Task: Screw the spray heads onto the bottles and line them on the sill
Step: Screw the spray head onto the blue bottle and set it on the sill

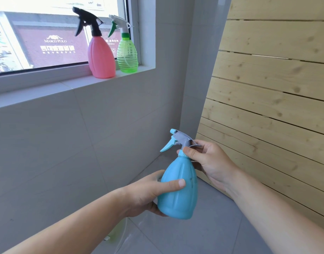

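I hold a blue bottle (179,187) upright in front of me, low in the view. My left hand (150,193) wraps its body from the left. My right hand (207,162) pinches the collar of its grey and blue spray head (179,139), which sits on the neck with the trigger pointing left. On the white sill (66,85) stand a pink bottle (100,57) with a black spray head and, to its right, a clear green bottle (127,54) with a white and green spray head. Both stand upright, almost touching.
A slatted wooden panel (271,107) leans against the wall on the right. The grey tiled wall (84,143) runs below the sill, and grey floor tiles (203,235) lie beneath my hands. Something clear and greenish (111,235) lies on the floor under my left forearm.
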Action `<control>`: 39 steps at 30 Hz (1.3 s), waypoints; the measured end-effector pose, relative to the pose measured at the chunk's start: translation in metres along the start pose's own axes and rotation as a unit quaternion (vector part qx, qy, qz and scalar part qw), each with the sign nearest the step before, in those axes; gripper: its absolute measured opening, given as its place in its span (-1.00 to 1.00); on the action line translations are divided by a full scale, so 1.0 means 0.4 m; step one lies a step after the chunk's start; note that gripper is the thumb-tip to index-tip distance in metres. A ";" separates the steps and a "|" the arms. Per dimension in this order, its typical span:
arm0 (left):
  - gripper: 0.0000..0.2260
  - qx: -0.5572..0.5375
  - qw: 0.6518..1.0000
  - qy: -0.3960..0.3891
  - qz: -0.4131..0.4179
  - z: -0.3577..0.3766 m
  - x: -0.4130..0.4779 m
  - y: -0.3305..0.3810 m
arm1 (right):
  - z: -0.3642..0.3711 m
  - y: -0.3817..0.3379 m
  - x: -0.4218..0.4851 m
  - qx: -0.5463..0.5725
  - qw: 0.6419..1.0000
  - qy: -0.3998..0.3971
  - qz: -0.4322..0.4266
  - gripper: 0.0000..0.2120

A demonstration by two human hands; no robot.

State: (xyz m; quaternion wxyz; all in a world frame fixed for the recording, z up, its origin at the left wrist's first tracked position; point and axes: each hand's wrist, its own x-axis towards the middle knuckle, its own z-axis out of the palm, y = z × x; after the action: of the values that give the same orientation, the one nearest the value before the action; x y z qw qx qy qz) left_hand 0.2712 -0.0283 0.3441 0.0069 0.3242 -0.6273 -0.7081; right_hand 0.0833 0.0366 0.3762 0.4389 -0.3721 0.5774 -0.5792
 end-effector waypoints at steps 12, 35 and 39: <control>-0.33 -0.040 0.999 0.033 0.005 0.017 -0.004 0.004 | 0.001 0.000 0.003 0.018 1.000 0.013 0.006 -0.88; -0.50 0.033 0.999 0.030 0.023 0.039 -0.014 0.015 | 0.018 0.015 0.006 0.013 0.999 0.047 -0.003 -0.94; -0.49 -0.057 0.998 -0.013 0.031 0.028 -0.014 0.009 | 0.009 0.002 0.007 0.042 0.998 0.050 0.007 -0.84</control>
State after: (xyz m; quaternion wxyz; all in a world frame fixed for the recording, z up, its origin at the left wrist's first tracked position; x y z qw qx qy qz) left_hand 0.2689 -0.0169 0.3497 0.0391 0.2944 -0.5955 -0.7465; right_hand 0.0858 0.0328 0.3754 0.4283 -0.3200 0.5766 -0.6177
